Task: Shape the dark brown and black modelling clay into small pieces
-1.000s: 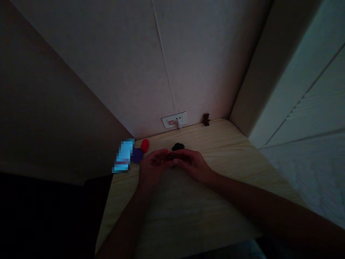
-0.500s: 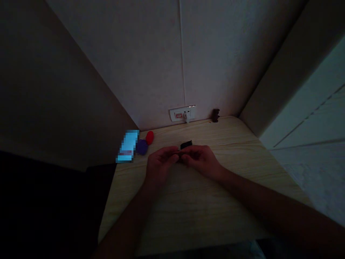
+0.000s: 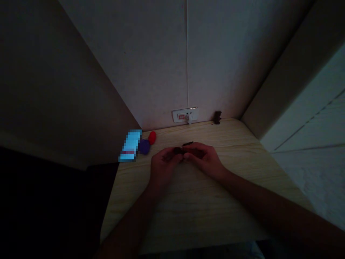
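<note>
1. Fingers [image 3: 175,159] of left hand [image 3: 164,165] and right hand [image 3: 207,160]: curled, tips pinching something between them.
2. Wood-grain tabletop [image 3: 199,208]: below fingers.
3. Lit, pixelated screen [image 3: 130,144]: far left of fingers.
4. Wall socket [image 3: 184,115]: straight beyond fingers.
5. Purple lump [image 3: 144,146]: left, nearer fingers than screen.
6. Dark-brown figure [image 3: 217,117]: beyond fingers, rightward.
7. Red oval [image 3: 152,137]: left, beyond fingers.
8. Dark piece [image 3: 177,150]: between fingertips; shape hidden.
</note>
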Motion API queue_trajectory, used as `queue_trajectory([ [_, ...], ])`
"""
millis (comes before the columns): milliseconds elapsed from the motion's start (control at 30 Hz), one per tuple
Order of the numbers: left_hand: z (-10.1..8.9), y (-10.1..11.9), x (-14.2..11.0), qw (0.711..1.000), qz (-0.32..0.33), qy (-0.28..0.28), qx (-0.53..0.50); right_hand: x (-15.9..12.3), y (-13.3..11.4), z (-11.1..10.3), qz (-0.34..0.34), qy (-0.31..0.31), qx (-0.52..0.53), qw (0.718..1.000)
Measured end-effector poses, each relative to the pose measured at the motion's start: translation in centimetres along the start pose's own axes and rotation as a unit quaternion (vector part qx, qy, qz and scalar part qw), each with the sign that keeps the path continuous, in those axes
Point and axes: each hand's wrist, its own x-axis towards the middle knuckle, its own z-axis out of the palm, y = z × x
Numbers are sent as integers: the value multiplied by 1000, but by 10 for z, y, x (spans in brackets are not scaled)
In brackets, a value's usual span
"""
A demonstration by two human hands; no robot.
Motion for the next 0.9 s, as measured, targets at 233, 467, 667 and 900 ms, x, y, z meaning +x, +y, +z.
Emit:
queue_trajectory([
  [233, -5, -1, -3, 999, 4, -30, 19, 1, -4, -1, 44, -29, -16, 998],
  [467, -5, -7, 1, 997, -12, -46, -55, 2, -3, 3, 62, -21, 19, 998],
  [667, -5, 10, -2, 991, 66, 23, 110, -4, -3, 7, 54, -12, 36, 998],
  [900, -8, 0, 1, 998, 32, 3, 56, 1, 0, 6, 93, -28, 100, 990],
])
